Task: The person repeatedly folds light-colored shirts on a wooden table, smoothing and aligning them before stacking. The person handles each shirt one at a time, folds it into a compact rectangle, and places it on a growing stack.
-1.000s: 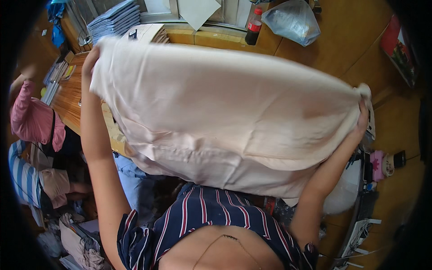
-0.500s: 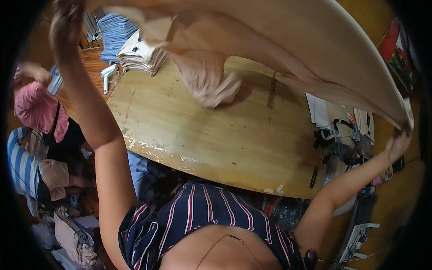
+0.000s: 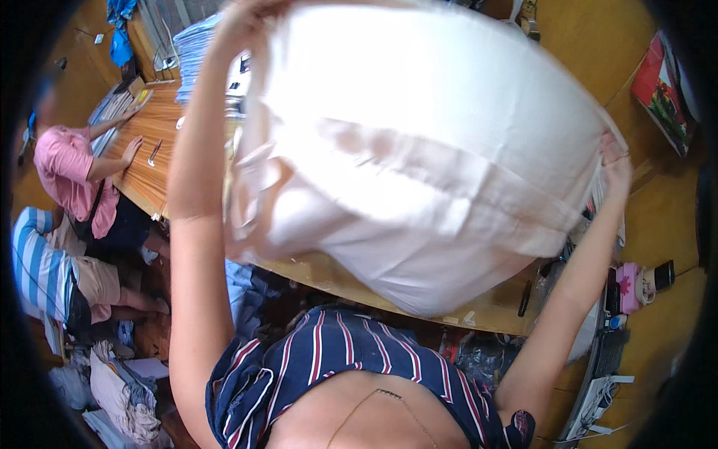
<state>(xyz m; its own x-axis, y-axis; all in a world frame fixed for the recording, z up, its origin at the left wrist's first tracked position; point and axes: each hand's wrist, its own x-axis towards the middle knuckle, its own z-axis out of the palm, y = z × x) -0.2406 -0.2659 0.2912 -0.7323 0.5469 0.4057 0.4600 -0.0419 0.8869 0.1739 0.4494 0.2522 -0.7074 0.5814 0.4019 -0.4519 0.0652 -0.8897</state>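
Holding a large pale cream cloth (image 3: 419, 165) spread aloft between both hands, I have my left grip (image 3: 243, 19) clenched on its upper left edge, high above the tabletop (image 3: 149, 176), and my right grip (image 3: 615, 161) clenched on the opposite edge, lower and out to the side. The cloth billows in the air between the two grips and hides most of the wooden surface beneath; its lower hem hangs toward my striped top (image 3: 336, 359). I judge this to be the shaking-out or spreading step. The next move likely calls for keeping both edges taut and level while lowering the cloth flat, clear of the stacked fabric (image 3: 198, 45) beyond my left grip.
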